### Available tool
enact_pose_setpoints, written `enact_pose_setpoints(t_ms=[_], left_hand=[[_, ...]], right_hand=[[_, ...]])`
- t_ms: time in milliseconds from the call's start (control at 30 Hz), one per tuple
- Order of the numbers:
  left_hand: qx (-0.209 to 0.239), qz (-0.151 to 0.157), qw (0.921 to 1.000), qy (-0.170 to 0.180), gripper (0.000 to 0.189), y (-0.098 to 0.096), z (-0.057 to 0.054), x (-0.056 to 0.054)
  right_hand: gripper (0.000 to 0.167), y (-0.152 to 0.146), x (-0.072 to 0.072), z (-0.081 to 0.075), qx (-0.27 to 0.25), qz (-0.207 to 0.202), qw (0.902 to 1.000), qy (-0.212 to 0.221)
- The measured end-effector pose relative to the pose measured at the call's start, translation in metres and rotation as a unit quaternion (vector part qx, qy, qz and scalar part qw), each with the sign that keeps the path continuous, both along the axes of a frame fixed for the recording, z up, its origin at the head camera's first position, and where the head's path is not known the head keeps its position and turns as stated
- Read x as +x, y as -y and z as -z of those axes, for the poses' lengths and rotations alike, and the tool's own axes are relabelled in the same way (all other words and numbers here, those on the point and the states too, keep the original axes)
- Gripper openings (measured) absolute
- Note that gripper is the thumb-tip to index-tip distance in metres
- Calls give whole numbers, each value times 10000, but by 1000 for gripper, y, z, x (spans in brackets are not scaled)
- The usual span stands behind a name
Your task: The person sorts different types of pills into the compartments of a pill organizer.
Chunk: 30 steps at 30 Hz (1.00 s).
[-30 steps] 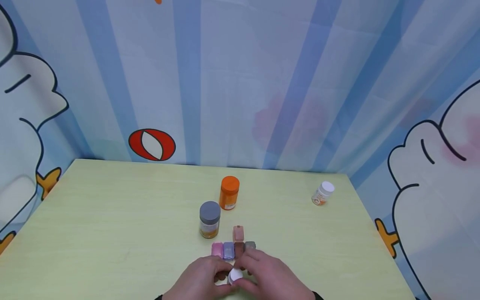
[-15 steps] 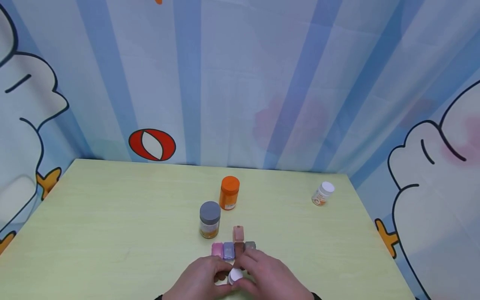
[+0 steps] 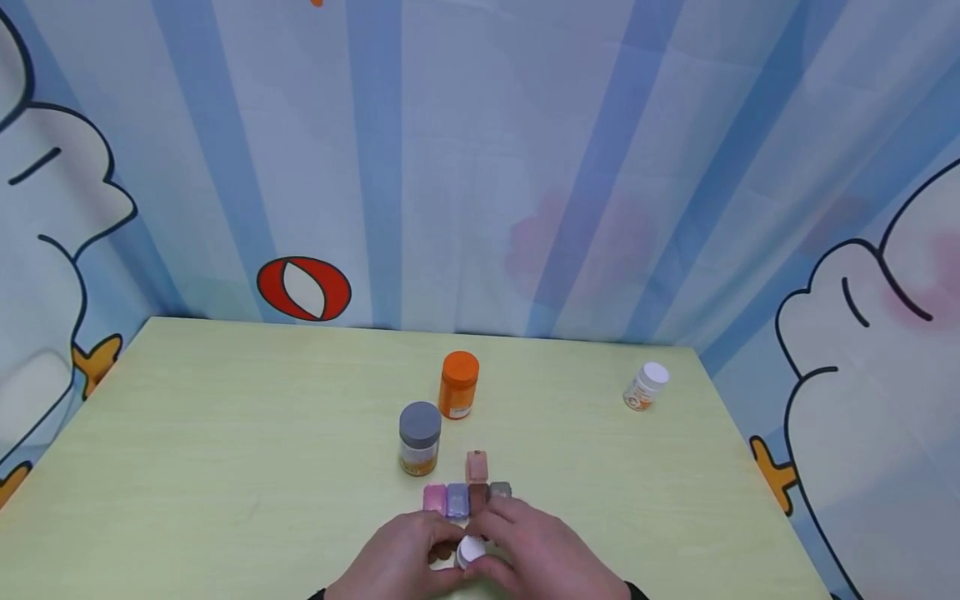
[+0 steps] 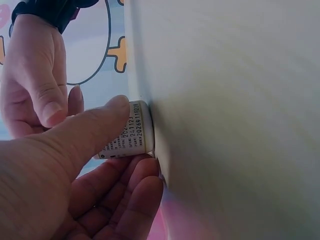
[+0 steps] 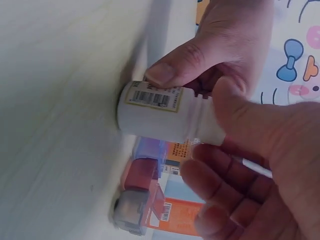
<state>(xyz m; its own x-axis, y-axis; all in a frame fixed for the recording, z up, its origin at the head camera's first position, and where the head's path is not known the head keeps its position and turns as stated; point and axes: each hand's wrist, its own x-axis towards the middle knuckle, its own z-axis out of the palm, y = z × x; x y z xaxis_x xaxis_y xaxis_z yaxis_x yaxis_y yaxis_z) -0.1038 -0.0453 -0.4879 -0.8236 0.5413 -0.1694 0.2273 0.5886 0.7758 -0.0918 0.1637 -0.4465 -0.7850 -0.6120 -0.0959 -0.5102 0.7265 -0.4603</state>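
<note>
A small white pill bottle (image 5: 155, 115) stands upright on the table near its front edge, between the two hands. My left hand (image 3: 408, 554) grips the bottle's body, thumb on the printed label (image 4: 131, 127) in the left wrist view. With thumb and fingers, my right hand (image 3: 543, 550) pinches the white cap (image 5: 210, 125) at the bottle's top. The cap sits on the neck. Just beyond the hands lie small pill case compartments: pink (image 3: 434, 498), lavender (image 3: 457, 502), brown (image 3: 478, 498), grey (image 3: 500, 490) and light pink (image 3: 477, 467). The right hand partly overlaps the brown and grey ones.
Behind the compartments stand a grey-lidded clear jar (image 3: 419, 440) and an orange pill bottle (image 3: 459, 387). Another white-capped bottle (image 3: 646, 387) is at the far right of the pale table (image 3: 247, 433). A printed blue curtain (image 3: 465, 167) hangs along the table's back edge.
</note>
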Motion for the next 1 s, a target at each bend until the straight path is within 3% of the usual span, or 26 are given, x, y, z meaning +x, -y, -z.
enact_pose_setpoints(t_ms=[133,367,467,633,767,833,1000], left_hand=[[0,11,9999,100,24,0,0,-1],[-33,-11,10000,-64,22,0,-1,0],[-76,-15,9999,-69,22,0,-1,0],[-11,-4,10000,80,25,1,-2,-1],[12,-8,10000,64,26,2,-2,0],[11,-16,10000,32,25,2,-2,0],[-8,-13,10000,19,26,0,-1,0]], right_hand=[[45,-2,1,1,-59,-459,9978,-485],[45,1,-1,-3,-149,388,9984,392],[36,1,-1,-3,-26,189,9995,250],[41,-1,0,-1,-97,-334,9990,-269],[53,1,0,2,-165,-114,9995,-231],[55,3,-1,3,-119,133,9998,22],[38,4,-1,3,120,110,9996,218]])
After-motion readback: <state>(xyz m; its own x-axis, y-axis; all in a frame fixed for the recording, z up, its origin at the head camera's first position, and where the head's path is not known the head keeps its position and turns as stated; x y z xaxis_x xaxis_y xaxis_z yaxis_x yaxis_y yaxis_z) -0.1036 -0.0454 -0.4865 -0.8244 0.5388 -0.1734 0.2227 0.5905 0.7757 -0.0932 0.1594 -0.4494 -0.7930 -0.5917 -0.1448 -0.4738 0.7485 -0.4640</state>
